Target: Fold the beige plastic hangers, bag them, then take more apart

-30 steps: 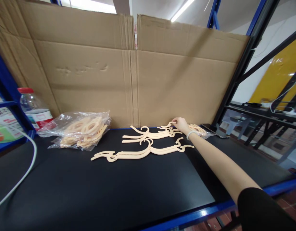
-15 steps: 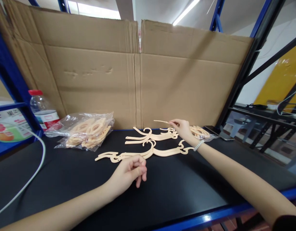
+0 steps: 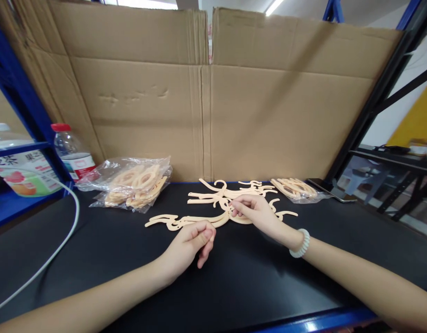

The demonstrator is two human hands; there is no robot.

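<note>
Beige folding clothes hangers lie on the black tabletop. The front clothes hanger (image 3: pixel 199 219) stretches sideways behind both hands, its middle partly covered. Behind it is a group of similar hangers (image 3: pixel 201 196) with curved hooks. My left hand (image 3: pixel 195 240) is in front of the front hanger's left arm, fingers curled and thumb against the index finger; nothing shows in it. My right hand (image 3: pixel 253 212) has its fingers pinched together at the front hanger's central hook and joint. What is between those fingertips, and whether they touch the hook, I cannot make out.
Clear bags of beige parts (image 3: pixel 137 182) lie at the left, and another bag (image 3: pixel 294 189) at the back right beside a phone (image 3: pixel 333 190). A red-capped bottle (image 3: pixel 72 152) stands at the far left. A white cable (image 3: pixel 65 236) curves down the left. Cardboard (image 3: pixel 269 115) walls the back.
My right hand has come down and left to the front hanger's middle; the thin beige strip it held is no longer visible in it. My left hand's fingers have curled tighter. The view has shifted.
</note>
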